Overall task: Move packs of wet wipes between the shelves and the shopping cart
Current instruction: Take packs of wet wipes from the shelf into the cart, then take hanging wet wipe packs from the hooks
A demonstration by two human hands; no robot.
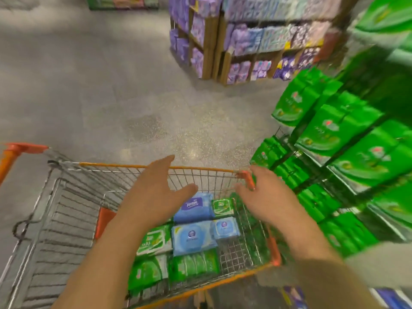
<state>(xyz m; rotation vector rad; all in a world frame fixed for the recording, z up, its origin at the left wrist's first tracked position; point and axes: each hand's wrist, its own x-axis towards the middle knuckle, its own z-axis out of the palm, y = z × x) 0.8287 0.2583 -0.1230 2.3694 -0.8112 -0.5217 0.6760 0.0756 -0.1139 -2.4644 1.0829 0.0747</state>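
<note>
The floor is filling the upper left of the frame, grey and speckled. Shelves of green packs are running down the right edge, and a wooden rack of purple goods is standing at the top centre. The cart is sitting at lower centre, its wire basket holding the packs: flat soft pouches, some pale blue with a round lid, some green and white, lying in rows on the basket floor. They are looking light and squashy, with slick film wrap, so pinching across a short edge or spanning the flat face with thumb and fingers is likely serving best. The left hand is hovering released over the blue packs, fingers spread, holding nothing. The right hand is lying open beside the cart's far right corner, grasping nothing; blur is hiding whether it touches the rim.
</note>
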